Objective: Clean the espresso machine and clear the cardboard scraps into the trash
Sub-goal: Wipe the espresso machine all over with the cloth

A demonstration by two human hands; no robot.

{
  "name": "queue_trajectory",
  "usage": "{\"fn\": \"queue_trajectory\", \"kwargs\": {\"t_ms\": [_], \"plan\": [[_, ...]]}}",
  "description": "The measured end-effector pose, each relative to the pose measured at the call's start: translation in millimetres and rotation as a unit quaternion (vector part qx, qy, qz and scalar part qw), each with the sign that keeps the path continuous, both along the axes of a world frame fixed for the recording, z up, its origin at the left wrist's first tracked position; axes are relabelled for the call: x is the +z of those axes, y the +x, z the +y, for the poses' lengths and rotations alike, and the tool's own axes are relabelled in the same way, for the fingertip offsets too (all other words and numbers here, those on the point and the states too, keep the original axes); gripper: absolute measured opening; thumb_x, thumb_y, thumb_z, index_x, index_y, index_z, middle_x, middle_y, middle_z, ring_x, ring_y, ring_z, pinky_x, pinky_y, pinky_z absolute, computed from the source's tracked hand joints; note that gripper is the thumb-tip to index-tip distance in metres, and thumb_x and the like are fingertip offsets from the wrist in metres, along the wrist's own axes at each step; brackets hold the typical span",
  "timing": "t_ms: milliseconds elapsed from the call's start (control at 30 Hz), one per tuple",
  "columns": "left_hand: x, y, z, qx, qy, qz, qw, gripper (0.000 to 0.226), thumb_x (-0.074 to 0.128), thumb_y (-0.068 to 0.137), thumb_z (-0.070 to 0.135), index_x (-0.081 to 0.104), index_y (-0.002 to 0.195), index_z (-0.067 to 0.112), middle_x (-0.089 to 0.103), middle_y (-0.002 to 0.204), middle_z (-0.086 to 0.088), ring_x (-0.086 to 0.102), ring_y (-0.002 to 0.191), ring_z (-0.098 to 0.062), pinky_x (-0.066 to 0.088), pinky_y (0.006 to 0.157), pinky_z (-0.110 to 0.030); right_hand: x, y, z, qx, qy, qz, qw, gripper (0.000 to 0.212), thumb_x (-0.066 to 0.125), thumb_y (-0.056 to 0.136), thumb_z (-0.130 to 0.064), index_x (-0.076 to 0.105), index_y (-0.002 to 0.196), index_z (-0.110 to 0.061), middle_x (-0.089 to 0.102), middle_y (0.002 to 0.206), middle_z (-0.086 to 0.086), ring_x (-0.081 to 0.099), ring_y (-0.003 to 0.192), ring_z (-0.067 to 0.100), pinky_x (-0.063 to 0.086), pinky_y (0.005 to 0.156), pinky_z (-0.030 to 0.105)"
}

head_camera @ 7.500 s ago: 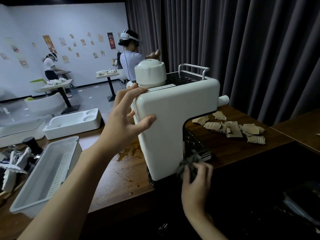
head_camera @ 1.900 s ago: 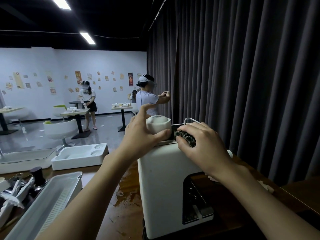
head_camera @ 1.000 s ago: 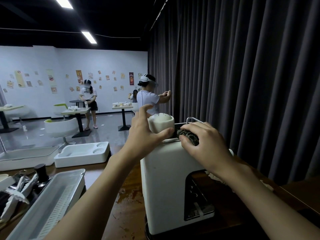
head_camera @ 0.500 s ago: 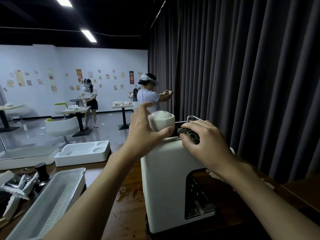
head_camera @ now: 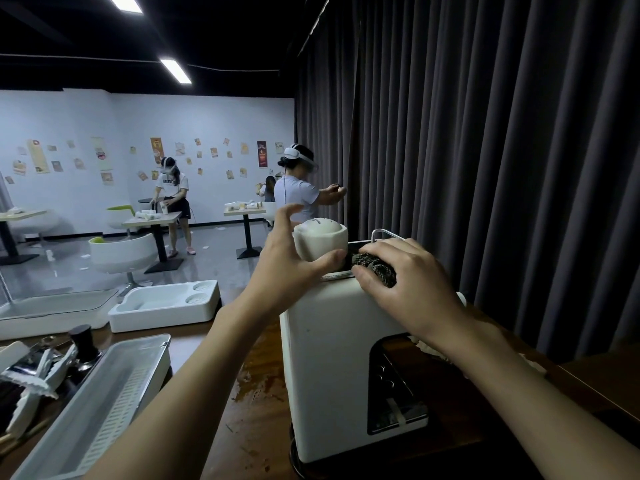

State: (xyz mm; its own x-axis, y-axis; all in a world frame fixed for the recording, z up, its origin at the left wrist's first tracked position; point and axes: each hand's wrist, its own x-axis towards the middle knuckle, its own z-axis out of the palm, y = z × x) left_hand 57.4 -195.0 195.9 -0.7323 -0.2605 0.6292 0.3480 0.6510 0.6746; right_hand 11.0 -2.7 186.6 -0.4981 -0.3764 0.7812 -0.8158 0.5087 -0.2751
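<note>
Centre-right of the frame: white espresso machine (head_camera: 332, 358), upright on the wooden counter (head_camera: 263, 427). Up at its top edge now, no longer down at the dark front recess as some seconds back: right hand (head_camera: 408, 282), fingers curled over a dark bunched cloth (head_camera: 375, 266) and pressing it onto the top plate beside the metal rail. Just left of it: left hand (head_camera: 291, 261), cupped round the rounded white cap (head_camera: 320, 240), thumb in front with its tip just beside the cloth, fingers behind, holding the cap to steady the machine. Hardly shifted over the last second: same brace, cloth only slightly further right. Much less counter in sight than before. Of the cardboard scraps (head_camera: 427, 348), only a few pale edges peeking out behind the right wrist, right of centre. No trash bin anywhere in view.

Judging from this: lower front probably wiped, top surface under way, scrap clearing not yet begun. Beside the machine's base, a brownish wet patch (head_camera: 242, 389) on the wood, likely needing the cloth too. Lower left: long perforated tray (head_camera: 104, 403), well apart from both hands.
</note>
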Motion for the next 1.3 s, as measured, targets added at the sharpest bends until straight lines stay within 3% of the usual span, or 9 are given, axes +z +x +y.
{"fn": "queue_trajectory", "kwargs": {"t_ms": [167, 267, 467, 633, 733, 833, 967, 1133, 1300], "plan": [[0.4, 0.9, 1.3, -0.008, 0.008, -0.006, 1.0, 0.085, 0.082, 0.074, 0.042, 0.031, 0.142, 0.034, 0.047, 0.137, 0.003, 0.053, 0.12, -0.012, 0.046, 0.095, -0.026, -0.5, 0.6, 0.8, 0.0, 0.006, 0.004, 1.0, 0.042, 0.053, 0.083, -0.05, 0.069, 0.11, -0.021, 0.068, 0.11, -0.005, 0.055, 0.108, 0.017, 0.044, 0.094, 0.031], [1.3, 1.1, 0.4, -0.019, 0.025, -0.01, 0.999, 0.082, 0.082, 0.077, 0.034, 0.03, 0.141, 0.034, 0.062, 0.12, 0.002, 0.063, 0.106, -0.01, 0.054, 0.088, -0.029, -0.2, 1.2, 2.6, 0.006, 0.01, 0.001, 1.0, 0.045, 0.05, 0.083, -0.051, 0.068, 0.112, -0.022, 0.068, 0.111, -0.005, 0.055, 0.108, 0.017, 0.046, 0.095, 0.034], [10.5, 5.3, 8.0, -0.021, 0.063, 0.042, 0.997, 0.076, 0.087, 0.072, 0.018, 0.04, 0.132, 0.028, 0.06, 0.106, 0.017, 0.064, 0.089, 0.005, 0.058, 0.078, -0.025, 0.6, 2.0, 2.4, 0.013, 0.011, -0.004, 1.0, 0.046, 0.048, 0.083, -0.05, 0.068, 0.112, -0.021, 0.068, 0.112, -0.005, 0.055, 0.109, 0.016, 0.046, 0.095, 0.036], [29.0, 20.1, 21.8, -0.058, 0.126, 0.093, 0.986, 0.07, 0.082, 0.076, 0.005, 0.041, 0.13, 0.023, 0.054, 0.121, -0.002, 0.066, 0.096, -0.011, 0.059, 0.06, -0.024, 1.1, 3.2, 3.8, 0.035, -0.028, -0.009, 0.999, 0.027, 0.066, 0.086, -0.027, 0.069, 0.111, -0.018, 0.069, 0.107, -0.003, 0.058, 0.105, 0.016, 0.047, 0.09, 0.031], [28.5, 38.0, 35.2, -0.071, 0.115, 0.106, 0.985, 0.077, 0.086, 0.074, 0.015, 0.038, 0.133, 0.027, 0.052, 0.13, 0.0, 0.065, 0.107, -0.015, 0.059, 0.07, -0.025, 0.7, 6.6, 10.8, 0.072, -0.101, -0.042, 0.991, 0.029, 0.071, 0.085, -0.013, 0.069, 0.114, -0.015, 0.069, 0.11, -0.004, 0.061, 0.104, 0.008, 0.047, 0.092, 0.021], [15.6, 54.9, 51.4, -0.088, 0.118, 0.097, 0.984, 0.084, 0.085, 0.068, 0.03, 0.038, 0.137, 0.028, 0.054, 0.131, 0.007, 0.063, 0.114, -0.011, 0.058, 0.083, -0.028, 3.1, 18.8, 28.6, 0.084, -0.204, -0.096, 0.971, 0.03, 0.069, 0.088, -0.019, 0.064, 0.117, -0.02, 0.066, 0.108, -0.014, 0.06, 0.102, -0.001, 0.052, 0.087, 0.022], [-4.8, 69.8, 77.1, -0.152, 0.164, 0.059, 0.973, 0.076, 0.087, 0.064, 0.031, 0.049, 0.129, 0.02, 0.07, 0.116, 0.006, 0.067, 0.109, -0.009, 0.057, 0.084, -0.027, 10.6, 44.3, 51.2, 0.089, -0.327, -0.097, 0.936, 0.024, 0.068, 0.089, -0.023, 0.063, 0.113, -0.021, 0.064, 0.112, -0.002, 0.06, 0.105, 0.006, 0.051, 0.091, 0.029], [-24.8, 79.3, 104.1, -0.256, 0.197, 0.037, 0.946, 0.058, 0.084, 0.075, 0.013, 0.058, 0.127, 0.016, 0.071, 0.118, 0.0, 0.067, 0.112, -0.018, 0.057, 0.085, -0.028, -7.5, 82.5, 59.9, 0.147, -0.367, -0.134, 0.909, 0.024, 0.066, 0.086, -0.022, 0.064, 0.11, -0.02, 0.068, 0.106, -0.005, 0.064, 0.104, 0.016, 0.054, 0.087, 0.035], [-52.3, 83.0, 127.9, -0.342, 0.234, -0.008, 0.91, 0.046, 0.077, 0.083, 0.014, 0.062, 0.127, 0.017, 0.071, 0.12, -0.005, 0.066, 0.115, -0.022, 0.054, 0.094, -0.035, -40.8, 103.0, 82.3, 0.087, -0.368, -0.108, 0.919, 0.022, 0.066, 0.088, -0.022, 0.066, 0.11, -0.024, 0.065, 0.115, 0.001, 0.061, 0.113, 0.019, 0.05, 0.095, 0.035]]}}
